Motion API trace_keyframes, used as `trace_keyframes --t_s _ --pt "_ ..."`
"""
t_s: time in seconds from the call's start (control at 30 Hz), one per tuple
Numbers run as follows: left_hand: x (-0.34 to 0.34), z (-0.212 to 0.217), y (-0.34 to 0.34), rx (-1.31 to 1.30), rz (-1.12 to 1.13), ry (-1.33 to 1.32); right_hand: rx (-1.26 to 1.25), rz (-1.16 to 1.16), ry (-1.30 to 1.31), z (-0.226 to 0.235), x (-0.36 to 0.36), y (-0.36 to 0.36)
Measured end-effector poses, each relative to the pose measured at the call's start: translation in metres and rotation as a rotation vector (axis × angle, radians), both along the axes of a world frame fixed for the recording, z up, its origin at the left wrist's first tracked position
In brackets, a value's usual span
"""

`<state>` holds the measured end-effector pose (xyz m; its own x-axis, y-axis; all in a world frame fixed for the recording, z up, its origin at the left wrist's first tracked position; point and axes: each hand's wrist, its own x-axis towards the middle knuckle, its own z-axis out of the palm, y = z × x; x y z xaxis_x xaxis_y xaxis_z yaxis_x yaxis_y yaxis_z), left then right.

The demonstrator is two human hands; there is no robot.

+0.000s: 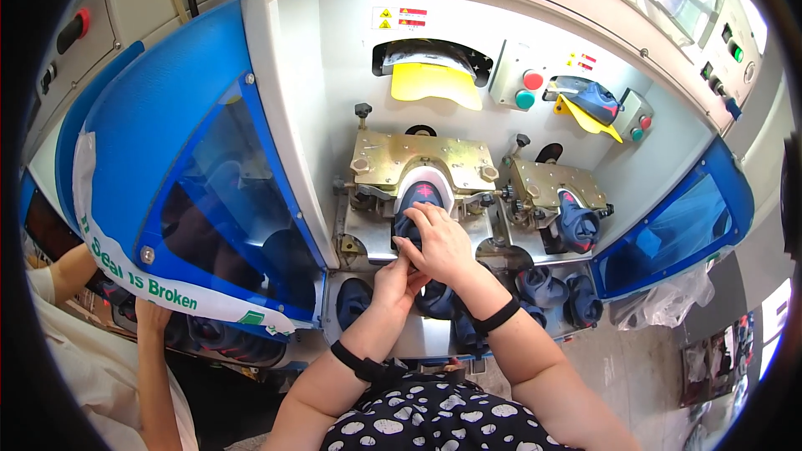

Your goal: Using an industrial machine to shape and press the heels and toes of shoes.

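Two hands meet at the dark blue shoe upper (415, 205) seated in the left brass clamp (422, 163) — the right hand (439, 242) pressed over its heel, fingers closed on it, the left hand (397, 280) steadying from below, its grip hidden. More uppers (543, 286) wait on the tray (418, 336) beneath.

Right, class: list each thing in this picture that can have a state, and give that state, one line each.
left hand: closed on the dark shoe, low at its near end.
right hand: pressing on top of the dark shoe.
dark shoe: seated in the left brass clamp.
left brass clamp: loaded.
right brass clamp: loaded with the second shoe.
second shoe: seated, untouched.
blue guard: swung open to the left.
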<state>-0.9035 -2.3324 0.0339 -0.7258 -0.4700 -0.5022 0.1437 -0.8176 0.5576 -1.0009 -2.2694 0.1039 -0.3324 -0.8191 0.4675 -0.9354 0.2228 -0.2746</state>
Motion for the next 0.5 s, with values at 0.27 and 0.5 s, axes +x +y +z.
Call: trace_keyframes --t_s 0.27,0.5 --pt "0.002 -0.021 0.006 -0.079 0.029 0.056 -0.074 0.019 0.038 -0.015 0.001 0.006" --pt "0.003 -0.023 0.008 -0.147 0.006 -0.056 -0.065 0.043 0.04 -0.012 0.005 0.01"
